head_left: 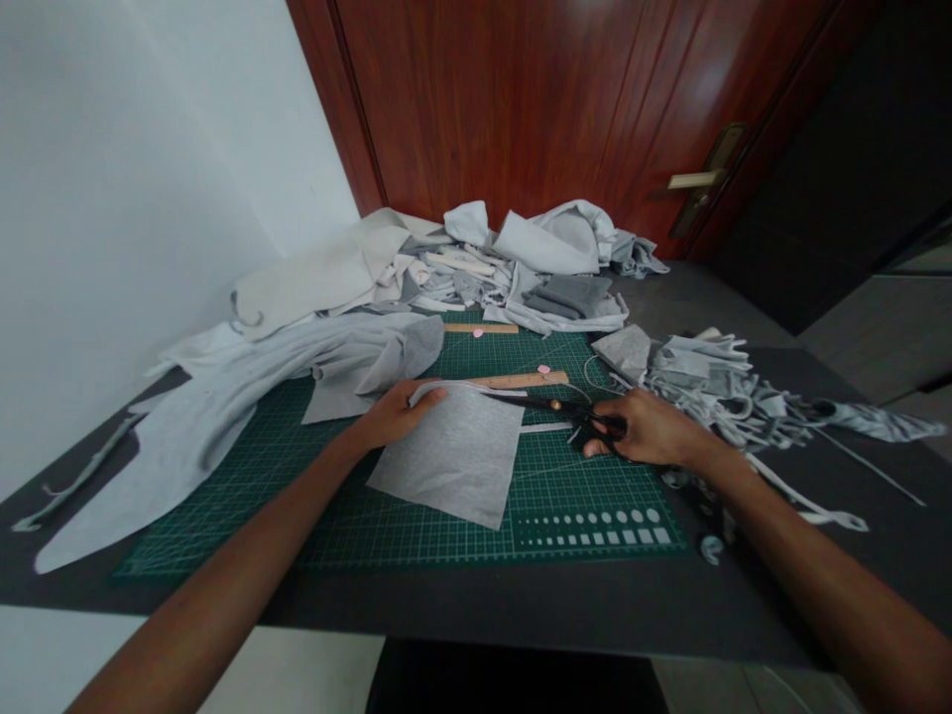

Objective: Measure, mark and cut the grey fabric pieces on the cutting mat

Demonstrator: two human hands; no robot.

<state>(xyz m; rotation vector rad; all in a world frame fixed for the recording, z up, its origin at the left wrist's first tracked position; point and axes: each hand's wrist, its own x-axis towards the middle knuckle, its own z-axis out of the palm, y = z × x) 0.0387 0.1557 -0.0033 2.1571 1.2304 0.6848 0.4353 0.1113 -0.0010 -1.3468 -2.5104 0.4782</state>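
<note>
My left hand (400, 412) pinches the upper left edge of a grey square of fabric (453, 456), thumb on top. Black scissors (556, 404) are in my right hand (646, 426), fingers wrapped through the handles. Their blades point left along the fabric's top edge, where a narrow strip shows. How far the blades are apart I cannot make out. Under the fabric lies a green cutting mat (357, 540) with a printed grid. A wooden ruler (528, 380) rests just beyond the blades, and a thin pale strip (544, 428) lies below them.
Draped grey cloth (245, 387) covers the mat's left side. Folded fabric and scraps (557, 238) are heaped at the back against a brown door (506, 99). On the right is a pile of cut strips (714, 382). A second ruler (491, 328) and pink pieces (478, 334) lie farther back.
</note>
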